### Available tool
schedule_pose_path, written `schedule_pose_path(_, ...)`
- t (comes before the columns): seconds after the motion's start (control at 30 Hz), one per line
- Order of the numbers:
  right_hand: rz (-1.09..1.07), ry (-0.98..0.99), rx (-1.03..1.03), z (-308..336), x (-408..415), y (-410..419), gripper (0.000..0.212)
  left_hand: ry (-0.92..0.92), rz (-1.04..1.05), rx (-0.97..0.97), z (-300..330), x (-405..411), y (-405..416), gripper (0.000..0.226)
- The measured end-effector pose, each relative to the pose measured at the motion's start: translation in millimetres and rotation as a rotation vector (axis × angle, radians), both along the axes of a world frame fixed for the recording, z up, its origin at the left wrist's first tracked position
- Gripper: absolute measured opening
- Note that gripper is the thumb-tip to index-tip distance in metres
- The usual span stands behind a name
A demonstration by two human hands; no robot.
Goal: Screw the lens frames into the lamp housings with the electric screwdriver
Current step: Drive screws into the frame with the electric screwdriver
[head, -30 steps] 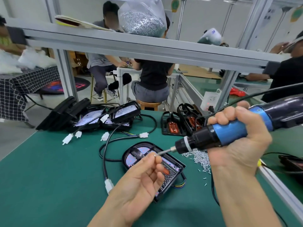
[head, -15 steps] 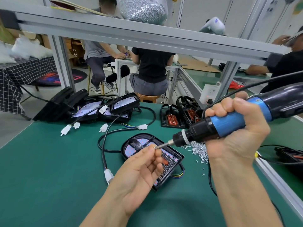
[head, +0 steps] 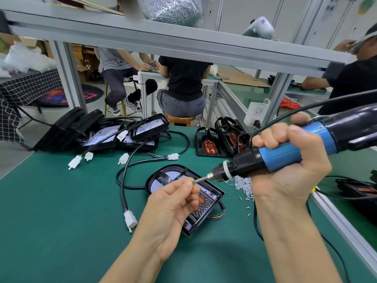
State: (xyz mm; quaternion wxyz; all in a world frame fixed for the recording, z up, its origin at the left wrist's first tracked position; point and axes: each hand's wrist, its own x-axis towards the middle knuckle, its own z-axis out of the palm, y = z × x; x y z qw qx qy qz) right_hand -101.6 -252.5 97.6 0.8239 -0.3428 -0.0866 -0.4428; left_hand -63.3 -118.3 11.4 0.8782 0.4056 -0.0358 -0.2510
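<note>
A black lamp housing (head: 212,198) with its lens frame lies on the green mat in front of me, partly hidden by my left hand. My right hand (head: 289,160) grips the blue-and-black electric screwdriver (head: 281,154), held nearly level above the housing with its bit pointing left. My left hand (head: 173,209) hovers over the housing and pinches something small at the bit's tip (head: 193,182), probably a screw, too small to make out. A heap of small silver screws (head: 242,185) lies just right of the housing.
More lamp housings (head: 142,133) with cables and white connectors (head: 130,219) sit at the back left. Black lens frames with orange reflectors (head: 218,144) stand at the back right. A metal rail (head: 336,217) edges the mat on the right. People sit at benches beyond.
The view has tilted a little. My left thumb and finger have stayed at the screwdriver's bit tip, and my right hand keeps the tool in almost the same pose.
</note>
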Motion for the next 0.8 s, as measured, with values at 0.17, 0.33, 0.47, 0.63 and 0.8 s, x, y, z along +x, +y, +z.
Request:
schedule_pose_path(0.17,-0.03,0.032,0.073,-6,2,-7,0.018,-0.046,0.03,0.061,-2,3,-4,0.013)
schedule_pose_path(0.33,-0.021,0.026,0.132,-8,6,-12,0.016,-0.105,0.058,0.111,-3,7,-1,0.012)
schedule_pose_path(0.47,-0.021,0.025,0.142,-10,9,-14,0.018,-0.126,0.034,0.127,-2,9,1,0.016)
schedule_pose_path(0.63,-0.02,0.021,0.14,-12,14,-20,0.019,-0.223,0.179,0.281,-7,30,21,0.028)
schedule_pose_path(0.8,-0.049,0.053,0.098,-17,23,-23,0.021,-0.359,0.307,1.044,-32,87,42,0.03)
